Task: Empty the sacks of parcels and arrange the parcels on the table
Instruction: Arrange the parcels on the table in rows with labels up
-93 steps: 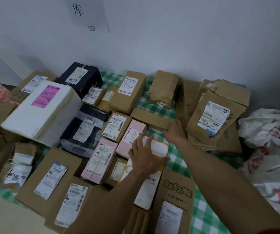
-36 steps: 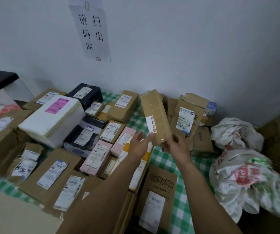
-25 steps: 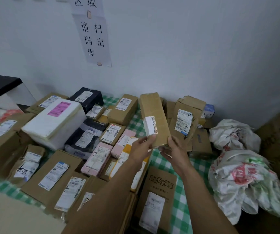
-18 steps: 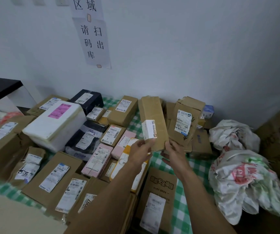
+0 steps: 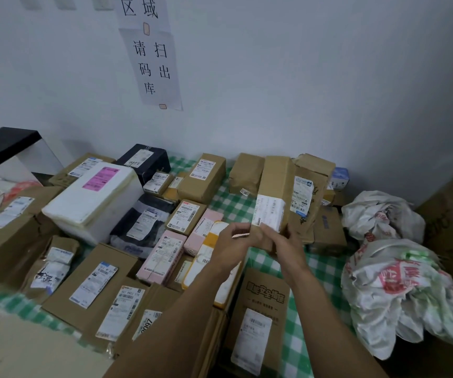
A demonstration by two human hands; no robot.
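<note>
**Holding a long parcel upright over a packed surface**

The surface [image 5: 315, 266] has a green-check cloth and it's crowded with labelled boxes. It sits against a white wall with a paper sign [image 5: 151, 58] stuck on it. My left hand [image 5: 234, 241] and right hand [image 5: 285, 248] both have their grip clamped on the bottom end of the long brown parcel [image 5: 275, 184], which stands upright above the cloth near the back row. My fingers hide its lower end, and the label's too blurry to read. Crumpled sacks [image 5: 391, 282] slump at my right, and I can't tell what's inside.
</note>
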